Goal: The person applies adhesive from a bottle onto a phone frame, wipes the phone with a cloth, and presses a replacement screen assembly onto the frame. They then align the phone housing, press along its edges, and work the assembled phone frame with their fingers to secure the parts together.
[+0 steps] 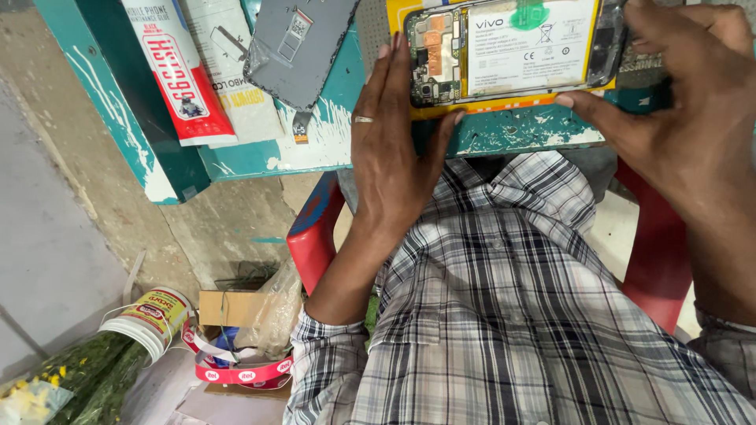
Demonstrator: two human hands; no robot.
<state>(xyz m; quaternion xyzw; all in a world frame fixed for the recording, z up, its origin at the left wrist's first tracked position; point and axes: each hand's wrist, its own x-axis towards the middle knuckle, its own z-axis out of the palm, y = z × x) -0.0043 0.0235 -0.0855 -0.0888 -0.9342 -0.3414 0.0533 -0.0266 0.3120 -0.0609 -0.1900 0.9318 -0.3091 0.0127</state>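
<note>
From the head camera, an opened phone [512, 51] lies flat at the near edge of a chipped teal bench [520, 132], with its back cover off and its insides facing up. A large white battery fills most of the body, marked near its top with a green blot; to its left sits the green and copper circuit board with small metal shields and a camera module, and the dark frame runs around the outside. The phone rests on a yellow pad [504, 106] whose border shows along the lower side. The left hand [390, 149], a ring on one finger, lies with straight, spread fingers pressed flat against the phone's left end, the thumb touching the lower yellow edge. The right hand [693, 118] cups the phone's right end, fingers curled over the top corner and the thumb pressed along the lower edge, so the phone is held between both hands. Farther left on the bench lie a detached grey back cover [303, 47] and a red and white packet [177, 75]. Below is the person's checked shirt [504, 315].
</note>
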